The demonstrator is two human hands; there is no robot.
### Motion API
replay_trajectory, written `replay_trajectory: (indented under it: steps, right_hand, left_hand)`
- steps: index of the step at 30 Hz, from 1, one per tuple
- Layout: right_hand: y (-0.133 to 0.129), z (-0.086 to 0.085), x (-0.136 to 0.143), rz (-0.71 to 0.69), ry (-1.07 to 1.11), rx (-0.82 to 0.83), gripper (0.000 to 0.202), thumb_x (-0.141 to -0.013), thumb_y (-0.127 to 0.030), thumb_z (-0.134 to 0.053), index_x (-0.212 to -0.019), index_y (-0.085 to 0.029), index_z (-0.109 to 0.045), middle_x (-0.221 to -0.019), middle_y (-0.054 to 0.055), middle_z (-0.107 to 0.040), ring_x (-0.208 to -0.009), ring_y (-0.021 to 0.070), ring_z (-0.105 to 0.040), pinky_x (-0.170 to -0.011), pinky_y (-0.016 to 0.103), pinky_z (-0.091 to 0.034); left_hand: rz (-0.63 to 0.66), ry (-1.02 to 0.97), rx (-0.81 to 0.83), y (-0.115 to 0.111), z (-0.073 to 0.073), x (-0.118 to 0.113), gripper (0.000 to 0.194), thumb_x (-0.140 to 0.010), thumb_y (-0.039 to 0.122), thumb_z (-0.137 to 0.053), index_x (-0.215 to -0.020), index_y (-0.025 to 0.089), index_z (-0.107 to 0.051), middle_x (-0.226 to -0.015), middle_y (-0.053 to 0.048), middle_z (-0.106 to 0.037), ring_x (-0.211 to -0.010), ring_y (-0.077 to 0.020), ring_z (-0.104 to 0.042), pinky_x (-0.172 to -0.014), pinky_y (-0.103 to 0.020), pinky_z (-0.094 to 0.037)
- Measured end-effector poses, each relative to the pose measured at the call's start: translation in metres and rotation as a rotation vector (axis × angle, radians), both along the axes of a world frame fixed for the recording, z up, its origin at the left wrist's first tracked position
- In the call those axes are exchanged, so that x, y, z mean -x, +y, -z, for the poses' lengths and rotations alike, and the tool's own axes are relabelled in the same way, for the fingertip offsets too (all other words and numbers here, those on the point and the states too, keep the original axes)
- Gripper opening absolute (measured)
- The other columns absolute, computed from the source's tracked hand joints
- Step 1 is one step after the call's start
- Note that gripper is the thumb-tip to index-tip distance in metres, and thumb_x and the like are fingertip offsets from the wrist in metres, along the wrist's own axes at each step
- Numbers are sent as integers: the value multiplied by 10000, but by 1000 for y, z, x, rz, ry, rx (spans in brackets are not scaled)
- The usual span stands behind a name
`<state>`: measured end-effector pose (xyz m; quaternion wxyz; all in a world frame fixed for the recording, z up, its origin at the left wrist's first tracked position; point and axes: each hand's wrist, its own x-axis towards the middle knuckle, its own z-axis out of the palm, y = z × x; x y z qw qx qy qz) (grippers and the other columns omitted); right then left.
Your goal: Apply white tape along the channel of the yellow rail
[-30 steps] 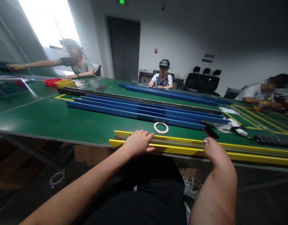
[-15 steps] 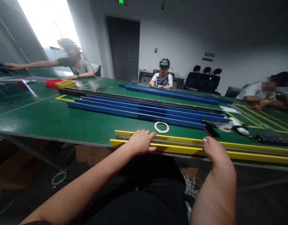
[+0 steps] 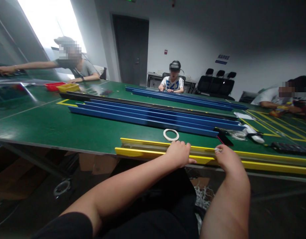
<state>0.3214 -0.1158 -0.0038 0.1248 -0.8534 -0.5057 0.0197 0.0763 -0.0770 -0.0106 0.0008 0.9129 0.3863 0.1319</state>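
A long yellow channel rail (image 3: pixel 140 152) lies along the near edge of the green table (image 3: pixel 38 129). My left hand (image 3: pixel 179 154) rests over the rail near its middle, fingers curled across the channel and closed on it, thumb along the near side. To the right, my right hand (image 3: pixel 221 154) is pinched at the rail, with a small white piece (image 3: pixel 218 150) between its fingertips. Just beyond my left hand a white tape ring (image 3: pixel 171 135) lies flat on the table.
Several blue rails (image 3: pixel 143 122) and a black rail (image 3: pixel 93 98) lie beyond. Red (image 3: pixel 54 86) and yellow trays (image 3: pixel 68 87) stand at the left. A phone (image 3: pixel 224 138) lies at the right. Three people sit around the table.
My left hand has slid to the right along the yellow rail, closer to my right hand. My right hand has barely moved. The person at the left has shifted a little left.
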Motion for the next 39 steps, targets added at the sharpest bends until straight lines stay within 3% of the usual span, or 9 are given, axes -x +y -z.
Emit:
replay_trajectory:
  steps: [8,25,28,34,39]
  right_hand:
    - [-1,3,-3,-24,40,-30,250,-812,-387,-531,-944,-208,-644,-787,71,-679,-641,177,-574,-535,266,-308]
    - [-7,1,-5,-89,48,-42,204,-809,-303,-533,-946,-200,-643,-834,65,-679,-701,175,-568,-568,256,-302]
    - [-6,0,-1,-106,57,-59,199,-809,-295,-530,-939,-198,-645,-833,61,-679,-683,166,-560,-563,253,-296]
    - [3,-7,34,-205,104,-57,154,-804,-262,-541,-904,-201,-641,-819,45,-680,-687,151,-563,-572,240,-310]
    - [3,-16,64,-328,174,-34,187,-811,-371,-562,-878,-211,-630,-770,25,-670,-653,145,-557,-543,231,-317]
  left_hand:
    - [14,43,-23,4,1,6,702,-748,776,-443,-1065,162,-564,-945,-147,-636,-912,-304,-619,-789,-411,-457]
    - [36,33,-60,5,1,9,722,-727,800,-437,-1046,167,-573,-918,-131,-641,-898,-300,-626,-775,-400,-469]
    - [20,73,-40,10,-2,26,707,-745,785,-434,-1057,166,-574,-942,-143,-642,-914,-300,-627,-780,-402,-469]
    - [3,93,-67,22,-8,95,689,-751,771,-449,-1129,205,-555,-966,-120,-657,-905,-288,-635,-784,-386,-469]
    - [-28,121,-63,20,-10,140,672,-748,758,-478,-1153,228,-561,-957,-101,-660,-901,-276,-633,-775,-366,-462]
